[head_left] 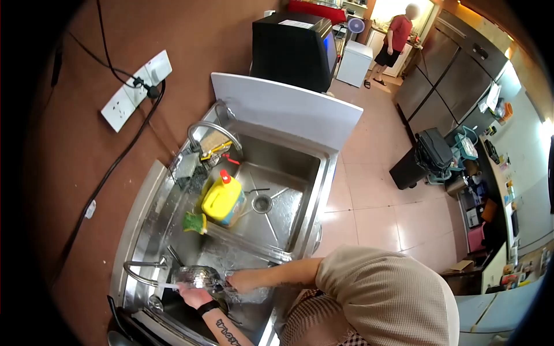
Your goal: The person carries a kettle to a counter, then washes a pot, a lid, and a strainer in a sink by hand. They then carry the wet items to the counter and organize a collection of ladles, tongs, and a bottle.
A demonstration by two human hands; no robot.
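In the near basin of the steel sink (311, 236), a shiny perforated metal strainer (196, 277) lies tilted under the running faucet (135, 270). My left hand (195, 296), with a dark band at the wrist, is closed on the strainer's near rim. My right hand (245, 280) is closed at the strainer's right side, its fingertips partly hidden by water and glare. A yellow bottle (222, 199) with a red cap stands by the divider, and a green and yellow sponge (194, 222) lies beside it.
A second faucet (216, 126) arches over the far basin, near a wire rack with sponges. A white splash panel (283, 109) closes the far end. Black bin (412, 164) stands on the floor at right. A person in red (398, 34) stands far back. Wall sockets (137, 91) hang at left.
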